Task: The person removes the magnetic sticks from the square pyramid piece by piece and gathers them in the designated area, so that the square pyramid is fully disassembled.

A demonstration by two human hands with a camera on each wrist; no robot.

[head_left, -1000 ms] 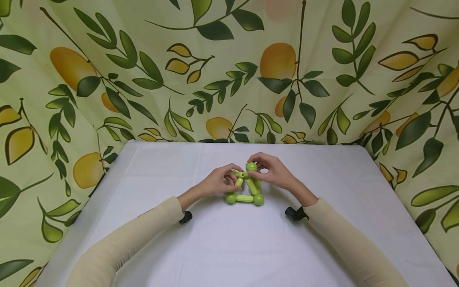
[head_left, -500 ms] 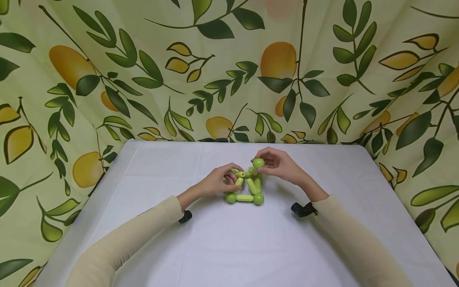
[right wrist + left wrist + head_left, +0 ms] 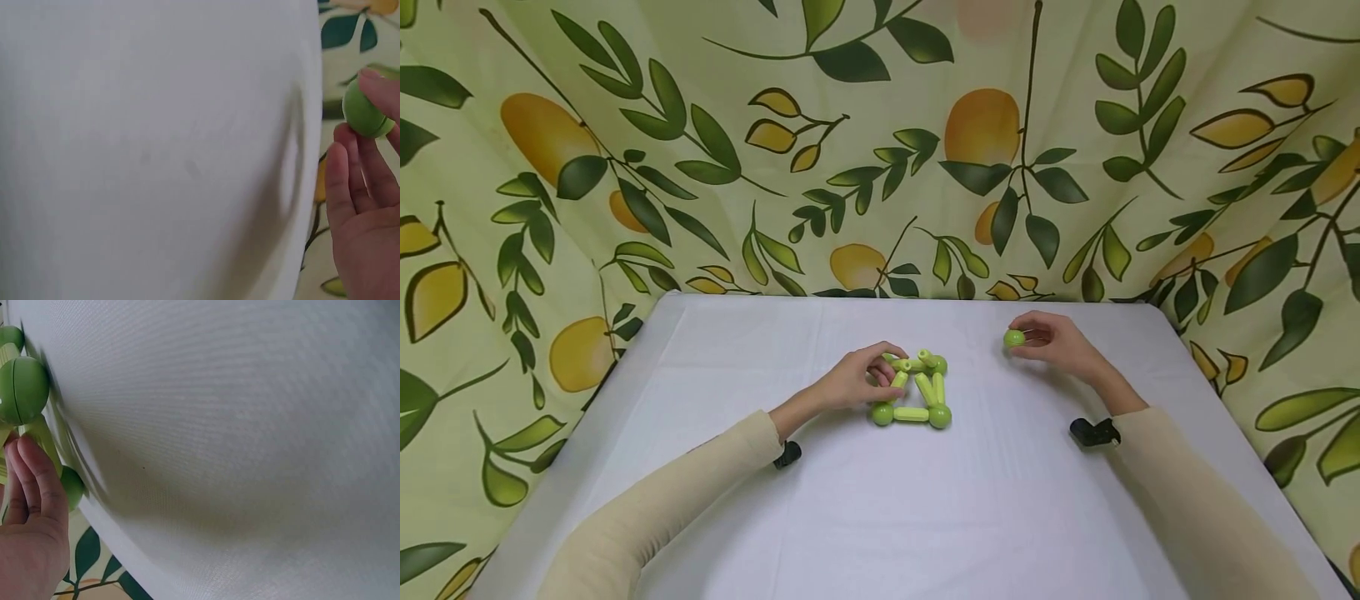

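Observation:
On the table stands a square frame of green balls joined by lighter green rods (image 3: pixel 912 414), like a magnetic building toy. Two short rods rise from its far side and slant up inward rods lean within it. My left hand (image 3: pixel 859 377) grips the frame's left side, thumb and fingers around a rod; in the left wrist view its fingertips meet a rod just below a green ball (image 3: pixel 28 390). Well to the right, my right hand (image 3: pixel 1060 343) pinches a single green ball (image 3: pixel 1013 338) between thumb and fingers, apart from the frame. That ball (image 3: pixel 364 111) shows a seam in the right wrist view.
A white cloth covers the table (image 3: pixel 880 517). Behind it and along both sides hangs a curtain (image 3: pixel 880 150) printed with leaves and fruit. Black wrist cameras sit under the left cuff (image 3: pixel 787 455) and the right cuff (image 3: pixel 1095 432).
My right hand has lifted the green ball off the top of the frame and carried it to the right. The left hand has stayed on the frame.

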